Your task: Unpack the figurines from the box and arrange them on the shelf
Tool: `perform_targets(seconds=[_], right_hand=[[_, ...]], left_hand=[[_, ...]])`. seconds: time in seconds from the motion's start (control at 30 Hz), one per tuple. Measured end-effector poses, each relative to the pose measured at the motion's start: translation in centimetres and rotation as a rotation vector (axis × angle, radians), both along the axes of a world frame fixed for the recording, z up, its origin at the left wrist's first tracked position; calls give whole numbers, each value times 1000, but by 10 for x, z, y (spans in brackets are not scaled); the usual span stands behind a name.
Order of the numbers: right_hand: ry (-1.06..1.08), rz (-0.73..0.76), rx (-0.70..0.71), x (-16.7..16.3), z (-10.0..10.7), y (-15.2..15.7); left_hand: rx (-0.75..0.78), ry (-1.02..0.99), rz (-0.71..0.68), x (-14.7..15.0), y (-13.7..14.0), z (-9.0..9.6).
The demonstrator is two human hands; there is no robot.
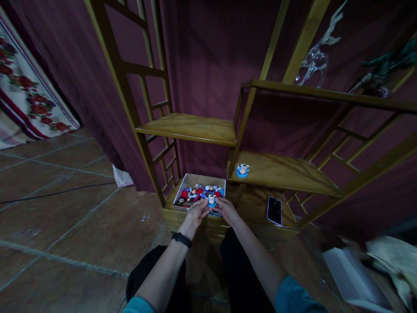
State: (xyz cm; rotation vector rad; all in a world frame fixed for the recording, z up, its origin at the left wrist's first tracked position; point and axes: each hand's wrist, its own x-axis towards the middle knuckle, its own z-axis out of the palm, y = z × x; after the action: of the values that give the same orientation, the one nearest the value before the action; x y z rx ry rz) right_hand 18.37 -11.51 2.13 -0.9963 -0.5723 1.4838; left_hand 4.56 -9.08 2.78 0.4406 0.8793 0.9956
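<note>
Left side first: left forearm, dark wristband [181, 239] on it, ran up and inward to the shelf unit. Cardboard box [205, 179] sat on the unit's bottom board [254, 208], loaded with jumbled figurines [195, 190], mostly red, white and blue. Left hand [198, 211] was over the box's front edge, its grip nearly closed, fingertips on the left side of one blue-and-white figurine [211, 200]. That piece hung over the box's front right part, centred between the two hands, blue base low, so roughly upright; too small to call its long axis any finer. Right hand [226, 210] came in from the other side, thumb and fingers bent in close, tips on the piece's right edge. So one piece, two grips, neither spread wide. Key relation: a similar figurine [242, 171] stood upright on its blue base at the left end of the middle shelf [283, 174], up, right and beyond the held piece, with the right hand clearly the nearer of the two. Shelf level was above the box rim. Far right, phone [274, 211] lay on the bottom board, below that shelf, well apart from both hands.
</note>
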Motion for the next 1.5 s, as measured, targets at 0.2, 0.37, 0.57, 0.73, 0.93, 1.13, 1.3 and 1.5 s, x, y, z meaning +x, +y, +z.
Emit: perform_targets(seconds=[0.2,0.37,0.57,0.73,0.93,1.13,1.3,1.5], right_hand=[[15,2,-2,1,0,-1],[2,17,21,0,-1,-1],[-7,46,43,-1,-4,0],[-30,37,49,-1,-4,0],[-48,40,67,-1,-2,-1],[-31,44,49,0,-3,-1],[-2,10,-13,1,-3,-1],[-18,18,-25,0,-3,0]], left_hand=[[20,-8,-2,0,-4,6],[32,1,15,1,-5,8],[39,21,39,3,-4,5],[34,36,46,4,-3,0],[1,19,70,5,-3,-1],[-37,8,36,4,-4,2],[-53,-13,21,2,-4,1],[-50,16,9,0,-4,0]])
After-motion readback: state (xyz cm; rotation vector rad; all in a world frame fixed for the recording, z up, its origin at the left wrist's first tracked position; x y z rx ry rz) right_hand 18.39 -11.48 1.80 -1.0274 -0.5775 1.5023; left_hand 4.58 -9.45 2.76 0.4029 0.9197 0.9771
